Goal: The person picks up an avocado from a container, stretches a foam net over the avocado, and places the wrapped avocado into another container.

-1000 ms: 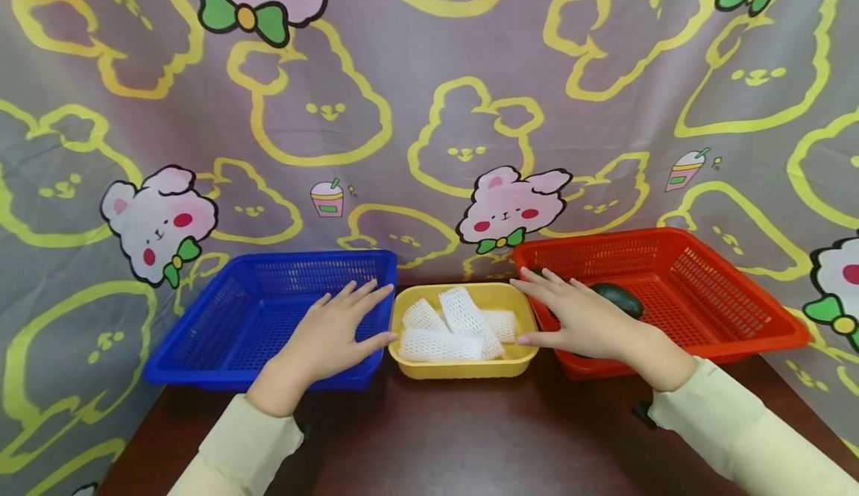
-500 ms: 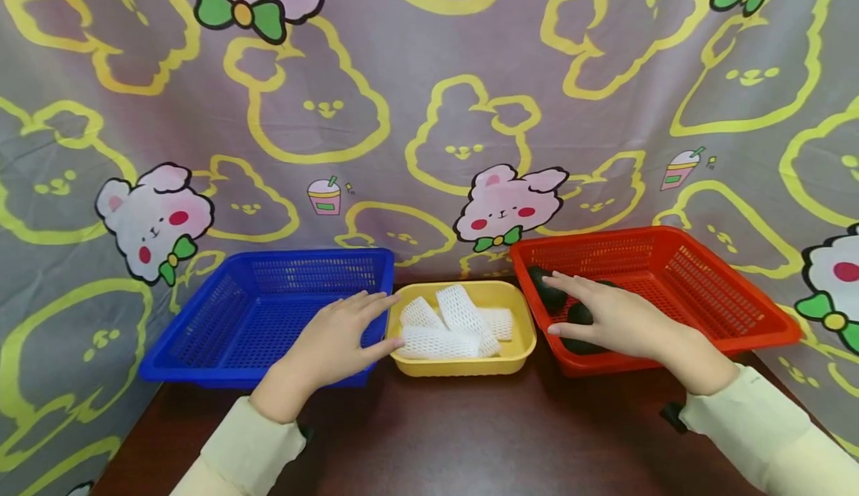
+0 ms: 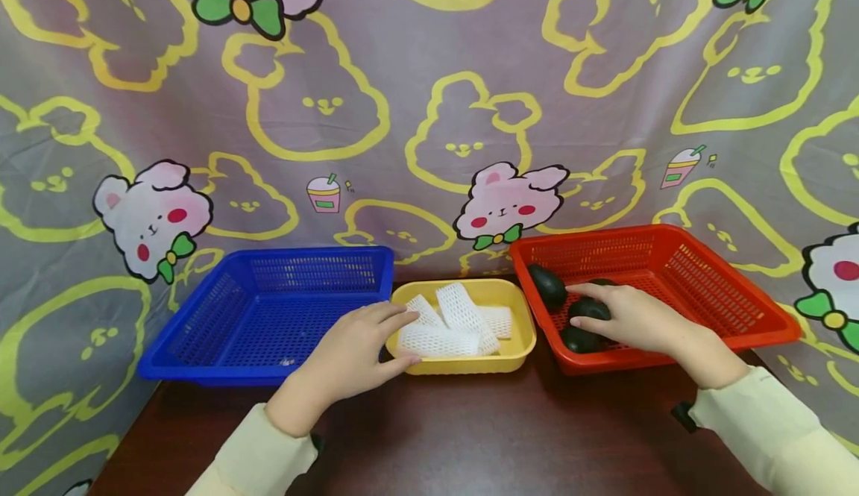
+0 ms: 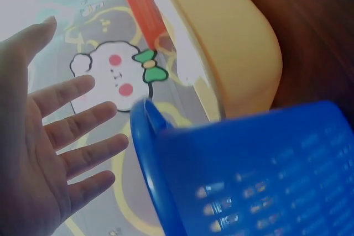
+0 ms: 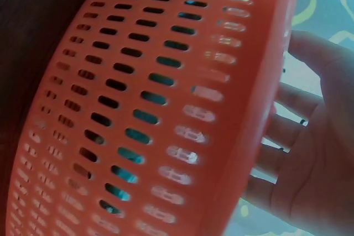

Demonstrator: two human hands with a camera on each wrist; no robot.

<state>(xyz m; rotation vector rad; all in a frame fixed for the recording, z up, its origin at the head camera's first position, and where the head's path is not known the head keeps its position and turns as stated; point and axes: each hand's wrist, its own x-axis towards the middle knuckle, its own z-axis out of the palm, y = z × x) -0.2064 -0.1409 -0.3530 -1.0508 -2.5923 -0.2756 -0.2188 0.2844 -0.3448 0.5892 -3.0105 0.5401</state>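
Note:
In the head view, my left hand (image 3: pixel 352 350) hovers at the left side of the yellow tray (image 3: pixel 470 365), fingertips near the white foam net sleeves (image 3: pixel 439 341). Its fingers look spread and empty in the left wrist view, beside the rim of the blue basket (image 4: pixel 243 164). My right hand (image 3: pixel 634 318) reaches over the near left part of the red basket (image 3: pixel 731 287), above several dark green, avocado-like fruits (image 3: pixel 548 287). Its fingertips appear close to a fruit (image 3: pixel 589 308); contact cannot be told. In the right wrist view, the basket wall (image 5: pixel 138 81) partly hides the fingers.
The blue basket (image 3: pixel 268 324) stands left of the tray, the red one right. All sit on a dark brown table (image 3: pixel 483 429) against a patterned cloth (image 3: pixel 463 48). High slotted basket walls rise on both sides of the tray.
My right hand has moved right, away from the tray, and lowered over the fruits, uncovering some of them. My left hand has shifted slightly right, toward the foam net sleeves.

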